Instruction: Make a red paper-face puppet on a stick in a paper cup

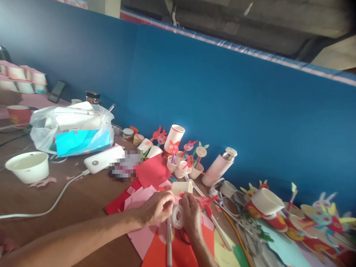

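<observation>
My left hand (158, 207) has its fingers curled into a pinch, and what they hold is too small to make out. Close beside it, my right hand (191, 213) is also closed, with a small red bit at its fingertips. A white roll of tape (177, 217) shows between the hands, against the right hand; whether it is gripped is unclear. Just beyond the fingers a white paper cup (180, 187) lies on its side. Below the hands a pale marker (169, 246) rests on orange-red paper (155, 253), beside pink sheets (136, 238).
Paper cups with animal faces (183, 168) stand along the blue partition (223, 100), beside a pink thermos (218, 169). Decorated cups (268, 202) crowd the right. To the left are a white power bank (104, 159) with its cable, a plastic bag (43, 126) and a white bowl (29, 170).
</observation>
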`<action>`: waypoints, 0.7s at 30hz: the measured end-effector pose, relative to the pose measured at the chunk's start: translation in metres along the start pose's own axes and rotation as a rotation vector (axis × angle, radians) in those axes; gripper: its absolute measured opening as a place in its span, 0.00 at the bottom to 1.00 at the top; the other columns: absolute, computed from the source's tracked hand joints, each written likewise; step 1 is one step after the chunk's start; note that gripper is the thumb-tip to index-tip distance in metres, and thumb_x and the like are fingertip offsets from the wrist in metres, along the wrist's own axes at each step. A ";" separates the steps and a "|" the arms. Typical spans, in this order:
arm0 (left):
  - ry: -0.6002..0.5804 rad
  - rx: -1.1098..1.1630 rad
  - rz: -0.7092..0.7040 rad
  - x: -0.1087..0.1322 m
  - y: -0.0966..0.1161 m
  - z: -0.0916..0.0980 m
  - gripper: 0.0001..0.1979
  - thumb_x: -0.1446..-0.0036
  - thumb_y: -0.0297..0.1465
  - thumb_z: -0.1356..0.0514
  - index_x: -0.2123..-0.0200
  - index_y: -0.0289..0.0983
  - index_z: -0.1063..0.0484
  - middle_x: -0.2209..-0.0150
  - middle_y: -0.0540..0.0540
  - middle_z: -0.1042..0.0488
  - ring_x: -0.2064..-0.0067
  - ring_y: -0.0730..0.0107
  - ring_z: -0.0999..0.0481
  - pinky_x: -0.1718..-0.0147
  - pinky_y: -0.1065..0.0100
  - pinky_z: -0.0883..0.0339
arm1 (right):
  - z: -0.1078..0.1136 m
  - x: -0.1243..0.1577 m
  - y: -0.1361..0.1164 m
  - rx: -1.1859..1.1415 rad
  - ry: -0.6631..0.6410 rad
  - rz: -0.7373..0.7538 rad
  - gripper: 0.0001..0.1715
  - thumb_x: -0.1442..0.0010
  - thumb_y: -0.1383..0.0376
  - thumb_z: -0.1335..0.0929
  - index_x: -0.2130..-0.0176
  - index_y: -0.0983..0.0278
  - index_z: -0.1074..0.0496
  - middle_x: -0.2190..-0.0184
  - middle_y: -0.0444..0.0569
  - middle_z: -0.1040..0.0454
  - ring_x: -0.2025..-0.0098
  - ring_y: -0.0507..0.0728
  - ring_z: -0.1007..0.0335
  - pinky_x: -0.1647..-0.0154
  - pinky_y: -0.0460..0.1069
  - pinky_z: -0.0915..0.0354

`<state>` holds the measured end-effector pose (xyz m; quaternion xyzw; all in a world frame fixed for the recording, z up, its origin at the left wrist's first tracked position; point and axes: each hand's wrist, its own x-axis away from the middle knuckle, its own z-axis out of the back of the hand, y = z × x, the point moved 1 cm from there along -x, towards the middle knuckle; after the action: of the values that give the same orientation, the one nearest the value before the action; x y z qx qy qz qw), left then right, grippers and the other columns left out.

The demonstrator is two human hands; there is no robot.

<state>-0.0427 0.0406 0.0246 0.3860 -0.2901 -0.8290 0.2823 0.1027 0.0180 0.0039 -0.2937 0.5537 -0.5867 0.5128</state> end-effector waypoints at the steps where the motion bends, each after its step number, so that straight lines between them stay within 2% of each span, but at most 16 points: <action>1: -0.001 0.013 0.015 -0.001 -0.001 0.000 0.06 0.49 0.22 0.49 0.76 0.37 0.41 0.74 0.50 0.36 0.72 0.73 0.37 0.70 0.72 0.42 | -0.001 0.000 0.000 -0.008 -0.010 -0.001 0.17 0.42 0.54 0.39 0.70 0.63 0.33 0.81 0.39 0.36 0.80 0.50 0.41 0.79 0.44 0.43; 5: 0.005 0.095 0.114 -0.005 -0.010 0.003 0.05 0.48 0.26 0.48 0.75 0.36 0.36 0.73 0.49 0.33 0.71 0.73 0.36 0.70 0.72 0.42 | -0.004 0.002 0.005 -0.043 -0.068 -0.001 0.16 0.42 0.54 0.38 0.71 0.64 0.33 0.81 0.39 0.37 0.79 0.50 0.42 0.79 0.44 0.43; 8: -0.049 0.207 0.180 -0.008 -0.016 0.007 0.09 0.44 0.32 0.49 0.72 0.34 0.33 0.74 0.48 0.31 0.73 0.73 0.33 0.73 0.73 0.41 | -0.005 0.001 0.008 -0.075 -0.075 -0.012 0.17 0.41 0.53 0.39 0.71 0.63 0.35 0.82 0.37 0.40 0.82 0.49 0.46 0.82 0.43 0.46; 12: -0.202 0.576 0.344 -0.008 -0.024 0.008 0.22 0.40 0.44 0.56 0.63 0.32 0.32 0.76 0.46 0.28 0.75 0.69 0.27 0.75 0.71 0.36 | -0.002 -0.001 0.008 -0.096 -0.052 -0.005 0.18 0.41 0.53 0.39 0.72 0.63 0.35 0.82 0.37 0.41 0.82 0.48 0.46 0.82 0.43 0.45; 14: -0.220 0.769 0.446 -0.008 -0.029 0.007 0.27 0.42 0.49 0.56 0.63 0.31 0.31 0.74 0.44 0.27 0.75 0.67 0.26 0.75 0.69 0.34 | -0.001 -0.002 0.008 -0.101 -0.048 0.004 0.17 0.41 0.53 0.39 0.72 0.63 0.35 0.82 0.38 0.39 0.82 0.48 0.45 0.82 0.43 0.44; 17: -0.189 0.889 0.502 -0.009 -0.035 0.004 0.25 0.46 0.50 0.48 0.65 0.31 0.31 0.72 0.43 0.26 0.75 0.68 0.26 0.75 0.69 0.34 | -0.001 -0.003 0.009 -0.099 -0.045 0.007 0.17 0.42 0.53 0.38 0.72 0.63 0.34 0.82 0.39 0.37 0.82 0.49 0.44 0.82 0.43 0.44; 19: -0.174 0.920 0.492 -0.010 -0.035 0.003 0.21 0.51 0.46 0.39 0.65 0.32 0.33 0.71 0.45 0.27 0.75 0.71 0.27 0.75 0.70 0.34 | -0.001 -0.003 0.011 -0.095 -0.044 0.007 0.17 0.42 0.53 0.38 0.72 0.63 0.34 0.82 0.39 0.37 0.82 0.49 0.43 0.82 0.43 0.44; 21: -0.167 0.944 0.488 -0.010 -0.031 0.005 0.22 0.56 0.41 0.34 0.63 0.33 0.34 0.71 0.47 0.28 0.76 0.73 0.29 0.75 0.70 0.34 | -0.001 -0.003 0.012 -0.090 -0.043 0.008 0.17 0.42 0.52 0.38 0.72 0.63 0.34 0.82 0.39 0.37 0.82 0.50 0.43 0.82 0.44 0.44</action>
<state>-0.0487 0.0700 0.0101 0.3249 -0.7339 -0.5469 0.2384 0.1057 0.0229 -0.0067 -0.3269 0.5696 -0.5527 0.5130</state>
